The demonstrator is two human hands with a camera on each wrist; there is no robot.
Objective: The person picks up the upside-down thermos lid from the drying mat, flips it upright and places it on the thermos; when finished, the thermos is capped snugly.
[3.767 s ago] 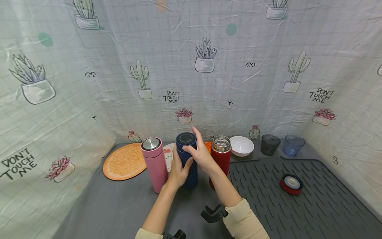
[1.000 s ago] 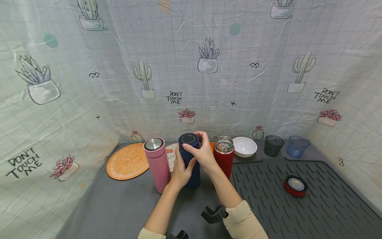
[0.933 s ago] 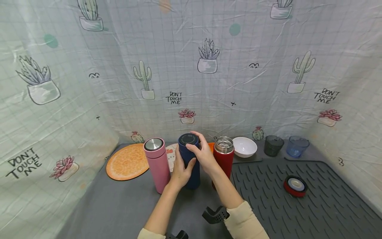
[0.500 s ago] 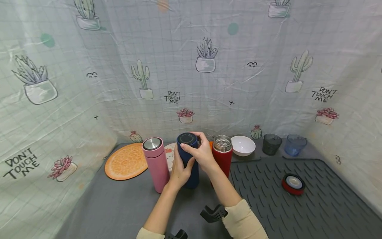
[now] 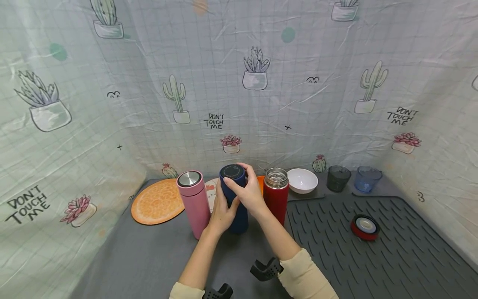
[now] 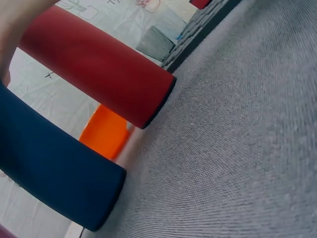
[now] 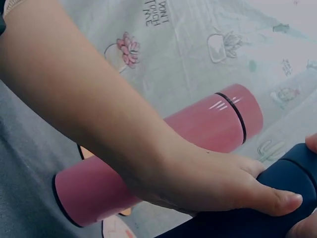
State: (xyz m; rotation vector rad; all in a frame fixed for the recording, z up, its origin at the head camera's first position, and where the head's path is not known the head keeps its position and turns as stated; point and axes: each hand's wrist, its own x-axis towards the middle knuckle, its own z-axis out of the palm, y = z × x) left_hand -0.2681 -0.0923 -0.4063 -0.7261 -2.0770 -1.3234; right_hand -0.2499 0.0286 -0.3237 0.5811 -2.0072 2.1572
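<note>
Navy flask (image 5: 240, 222) standing in a two-handed hold, cap on

Flask is on the grey table (image 5: 149, 257), upright, right inside the grip. Left hand (image 5: 223, 212) wraps the body below the cap, closed to the flask's width; probably there so the body can't turn or tip. Right hand (image 5: 251, 192) sits higher, thumb on the near side, fingers round the far side, curled in around the cap (image 5: 232, 171). In the right wrist view the seam below the cap shows no clear gap. One hand high, one low: reads as a hold for working the cap against a steadied body. Can't tell if the cap is turning.

Just left of the grip: pink flask (image 5: 195, 207), upright, silver-topped, near enough that it likely leaves little elbow room. Just right: red flask (image 5: 276, 203), upright, uncapped, steel neck showing. Its likely lid, a red lid (image 5: 365, 227), lies well right on the ribbed mat (image 5: 336, 265), pale inner face up, presumably parked out of the way.

Behind the grip: part of an orange item (image 5: 260, 182), mostly hidden. Beyond, rightward: white bowl (image 5: 303, 181), dark cup (image 5: 338, 179), blue cup (image 5: 367, 179). Far left, behind pink flask: round orange mat (image 5: 157, 203).
</note>
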